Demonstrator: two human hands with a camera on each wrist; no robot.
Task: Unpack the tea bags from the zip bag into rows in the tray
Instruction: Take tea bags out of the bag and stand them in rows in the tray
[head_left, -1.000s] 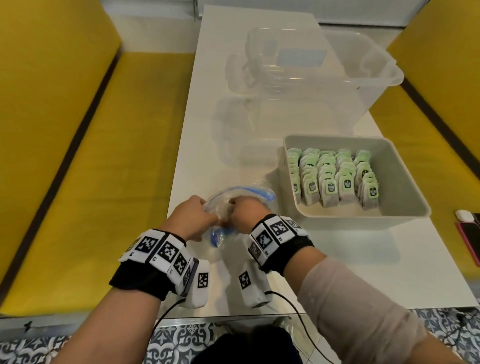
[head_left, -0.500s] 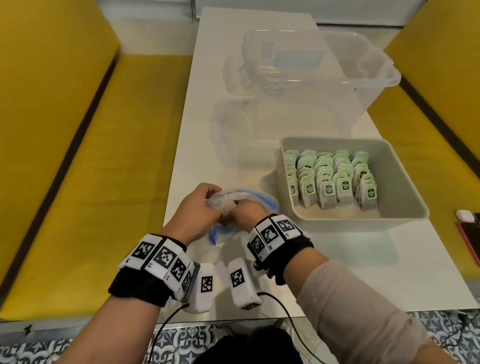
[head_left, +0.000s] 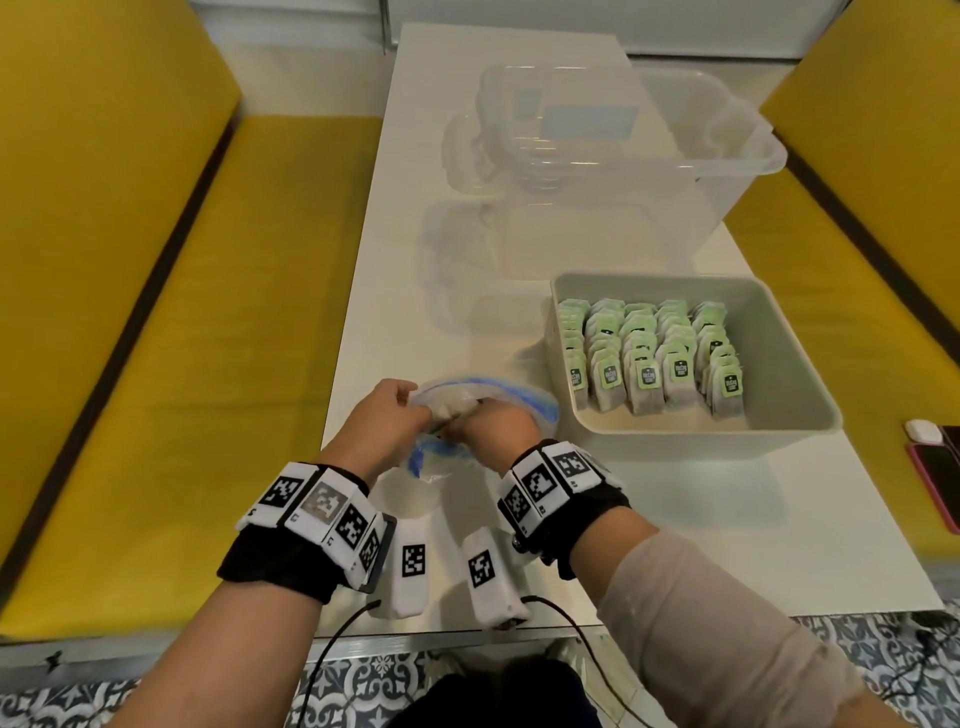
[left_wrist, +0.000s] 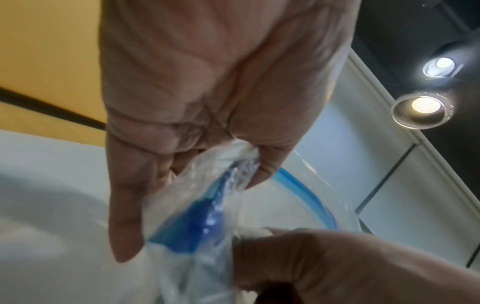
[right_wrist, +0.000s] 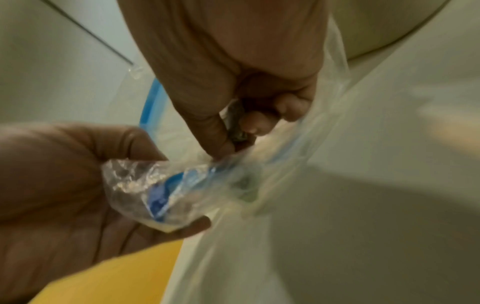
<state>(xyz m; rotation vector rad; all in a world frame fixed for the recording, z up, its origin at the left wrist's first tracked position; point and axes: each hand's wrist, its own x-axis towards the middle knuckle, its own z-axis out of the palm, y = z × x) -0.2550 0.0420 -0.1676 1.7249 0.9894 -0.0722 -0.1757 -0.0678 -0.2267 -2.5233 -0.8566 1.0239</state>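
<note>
White bench (head_left: 519, 249). Grey tray (head_left: 795, 374), right: tea bags (head_left: 644, 353) stood in rows. Zip bag (head_left: 452, 400), near left of tray: left hand (head_left: 384, 421) grip closed on its rim; right hand (head_left: 493, 426) pinched a dark item inside.

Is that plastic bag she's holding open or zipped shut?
Open. The zip bag's blue seal curves apart in a loop, the left hand pinches one edge, and the right hand reaches inside.
</note>
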